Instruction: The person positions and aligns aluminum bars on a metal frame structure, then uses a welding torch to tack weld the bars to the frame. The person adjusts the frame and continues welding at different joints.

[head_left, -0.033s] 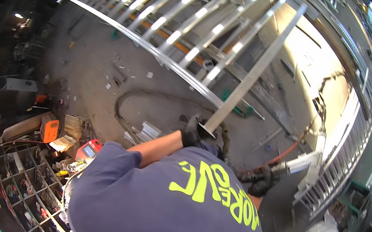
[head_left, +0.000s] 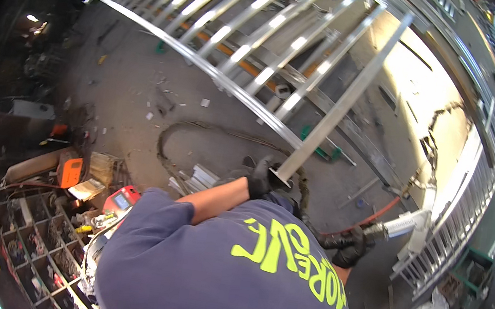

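Note:
My left hand, in a black glove, closes at the near end of a long metal post, beside its flat end plate; some of the fingers are hidden. That post forms the end of a barred aluminium railing panel. To the right, my gloved right hand wraps round the black rear part of a hand tool with a silver barrel. The tool points rightward, and its exact kind I cannot make out. A dark cable loops over the floor beyond my left hand.
A compartmented metal rack with small parts stands at lower left, near an orange device and a red device with a screen. Another barred panel leans at right. A red hose and metal offcuts lie about.
The view has shifted slightly, so the panel and post sit a little further right in the picture. Both hands keep their places, the left at the post's end, the right on the tool.

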### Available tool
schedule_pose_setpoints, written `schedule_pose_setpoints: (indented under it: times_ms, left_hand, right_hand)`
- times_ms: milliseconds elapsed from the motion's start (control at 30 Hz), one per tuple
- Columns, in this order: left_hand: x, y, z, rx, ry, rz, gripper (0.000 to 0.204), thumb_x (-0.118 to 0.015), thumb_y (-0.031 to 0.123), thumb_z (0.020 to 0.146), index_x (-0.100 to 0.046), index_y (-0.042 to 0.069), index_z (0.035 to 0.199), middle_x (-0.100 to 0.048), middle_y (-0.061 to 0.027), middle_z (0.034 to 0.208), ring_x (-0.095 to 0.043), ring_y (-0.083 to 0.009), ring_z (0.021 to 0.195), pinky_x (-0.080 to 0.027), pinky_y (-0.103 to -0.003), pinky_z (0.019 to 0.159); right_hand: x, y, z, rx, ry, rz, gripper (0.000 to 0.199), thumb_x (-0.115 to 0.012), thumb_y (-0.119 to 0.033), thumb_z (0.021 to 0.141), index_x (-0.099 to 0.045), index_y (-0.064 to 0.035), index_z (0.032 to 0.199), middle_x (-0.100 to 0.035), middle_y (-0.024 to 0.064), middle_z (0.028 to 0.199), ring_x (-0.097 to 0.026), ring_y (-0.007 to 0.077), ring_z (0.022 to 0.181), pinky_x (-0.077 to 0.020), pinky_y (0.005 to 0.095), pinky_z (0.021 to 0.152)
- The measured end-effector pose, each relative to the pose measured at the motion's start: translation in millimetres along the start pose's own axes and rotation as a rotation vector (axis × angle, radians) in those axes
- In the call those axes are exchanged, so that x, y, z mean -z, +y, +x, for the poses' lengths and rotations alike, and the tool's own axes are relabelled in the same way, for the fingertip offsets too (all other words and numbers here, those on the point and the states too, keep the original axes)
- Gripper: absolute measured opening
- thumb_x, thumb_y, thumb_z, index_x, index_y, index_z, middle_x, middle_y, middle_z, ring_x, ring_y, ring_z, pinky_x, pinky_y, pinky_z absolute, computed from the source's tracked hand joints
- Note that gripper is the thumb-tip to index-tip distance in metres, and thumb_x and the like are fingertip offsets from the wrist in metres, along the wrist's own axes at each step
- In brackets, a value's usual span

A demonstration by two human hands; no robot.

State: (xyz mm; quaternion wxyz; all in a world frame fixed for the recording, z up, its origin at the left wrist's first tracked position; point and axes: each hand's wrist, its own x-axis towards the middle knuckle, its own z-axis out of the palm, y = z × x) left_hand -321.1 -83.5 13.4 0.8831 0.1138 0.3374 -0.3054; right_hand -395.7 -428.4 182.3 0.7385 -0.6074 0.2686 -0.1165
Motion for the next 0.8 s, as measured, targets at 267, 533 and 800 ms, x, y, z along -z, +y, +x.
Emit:
schedule_pose_setpoints:
  times_ms: [267, 533, 800]
  left_hand:
    - [26, -5, 80, -0.109, 0.129, -0.092, 0.030, -0.062, 0.037, 0.102, -0.072, 0.009, 0.105, -0.075, -0.0127, 0.102, -0.074, -0.0329, 0.094, -0.063, -0.052, 0.090]
    - [-15, 27, 55, 0.129, -0.079, 0.439, 0.033, -0.071, 0.026, 0.104, -0.073, 0.007, 0.130, -0.077, -0.0133, 0.120, -0.077, -0.0298, 0.107, -0.065, -0.043, 0.093]
    - [97, 234, 26, 0.158, 0.184, 0.614, 0.063, -0.051, 0.066, 0.112, -0.064, 0.014, 0.146, -0.070, -0.0103, 0.145, -0.067, -0.0294, 0.129, -0.052, -0.047, 0.109]
  right_hand:
    - [29, 11, 5, 0.016, -0.054, -0.037, 0.055, -0.079, -0.015, 0.086, -0.062, -0.0013, 0.136, -0.062, 0.0061, 0.116, -0.063, 0.0193, 0.098, -0.0546, 0.0309, 0.081]
    - [-6, -14, -14, 0.061, -0.094, 0.256, 0.049, -0.071, -0.013, 0.098, -0.056, -0.0020, 0.143, -0.068, 0.0134, 0.107, -0.068, 0.0241, 0.091, -0.0603, 0.0397, 0.079]
    - [-112, -57, -62, 0.270, -0.277, 0.781, 0.096, -0.063, -0.074, 0.099, -0.021, -0.0246, 0.169, -0.060, 0.0046, 0.090, -0.056, 0.0236, 0.060, -0.0567, 0.0432, 0.057]
